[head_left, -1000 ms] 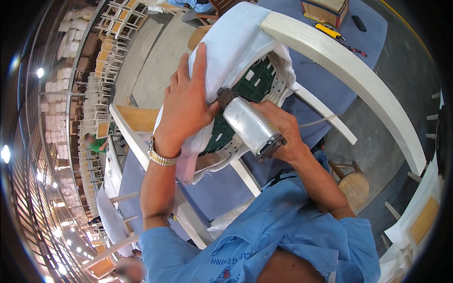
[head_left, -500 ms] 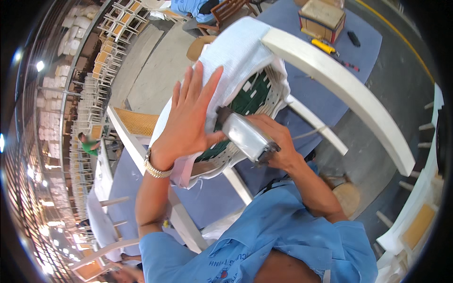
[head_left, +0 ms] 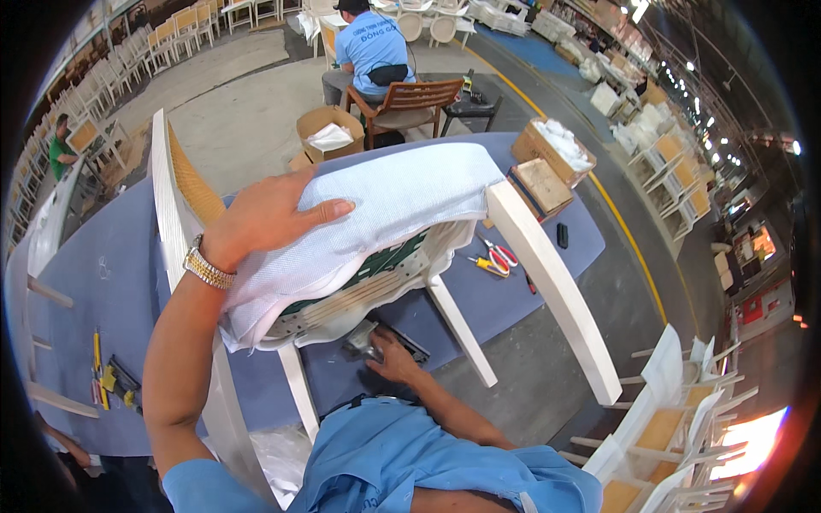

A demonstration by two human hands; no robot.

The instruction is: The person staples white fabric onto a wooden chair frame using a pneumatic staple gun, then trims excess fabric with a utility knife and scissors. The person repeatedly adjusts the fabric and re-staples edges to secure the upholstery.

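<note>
Chair (head_left: 376,232): tipped over on the blue table (head_left: 103,282), seat underside facing you, white legs pointing your way. White fabric (head_left: 419,184) covers the seat, its edge loose and wavy along the underside. Green webbing (head_left: 376,263) shows inside the frame.

Your left hand (head_left: 265,209): open, laid over the fabric near the seat's left end, thumb spread along it; the outer fingers are partly hidden.

Your right hand (head_left: 395,357): low, beneath the seat edge, fingers on a silver-and-black hand tool (head_left: 359,339) by the table surface — whether they close around its handle, you cannot tell from this view.

Right of the chair, on the table: red-handled pliers (head_left: 499,254), a yellow-handled tool (head_left: 491,267), a small black object (head_left: 562,235) and a brown box (head_left: 542,189). Far left: a long yellow tool (head_left: 97,369).

Beyond the table — a person in a blue shirt (head_left: 373,50), back to you, near a brown wooden chair (head_left: 412,100).
</note>
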